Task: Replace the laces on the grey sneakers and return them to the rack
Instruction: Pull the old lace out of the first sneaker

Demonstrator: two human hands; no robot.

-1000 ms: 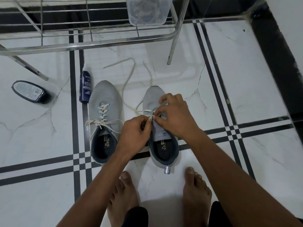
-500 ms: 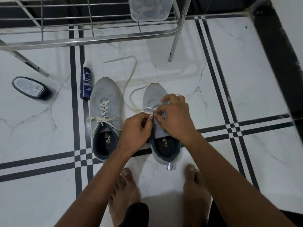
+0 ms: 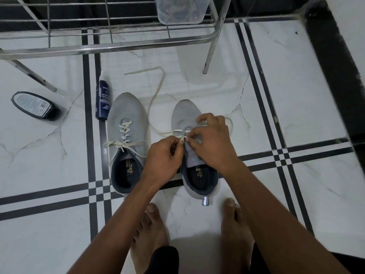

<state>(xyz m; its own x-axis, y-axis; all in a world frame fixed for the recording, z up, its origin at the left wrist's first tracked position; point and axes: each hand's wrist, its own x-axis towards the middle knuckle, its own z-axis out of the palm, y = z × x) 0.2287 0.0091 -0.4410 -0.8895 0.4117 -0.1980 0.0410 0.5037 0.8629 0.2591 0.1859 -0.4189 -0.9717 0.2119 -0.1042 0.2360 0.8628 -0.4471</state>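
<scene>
While both hands work over the right grey sneaker [image 3: 186,119], the head view looks down at a white marble floor [image 3: 296,95] with black stripes. The left hand [image 3: 164,159] has its fingers curled, pinching the white lace [image 3: 156,95] at the eyelets; the right hand [image 3: 212,141] is curled too, its fingertips pinching the same lace just beside the left thumb. From there the lace's loose end trails out across the floor toward the metal rack [image 3: 110,46]. The left grey sneaker [image 3: 126,135] stands just beside the right one, already laced, its ends lying loose over the sides. On the rack's wire shelf sits a clear plastic container [image 3: 180,10]; what is in it is too blurred to tell. A blue spray bottle [image 3: 103,99] lies touching the left sneaker's toe, and a dark polish bottle [image 3: 33,105] lies well apart to the left. Two bare feet [image 3: 150,234] stand near the sneakers' heels.
</scene>
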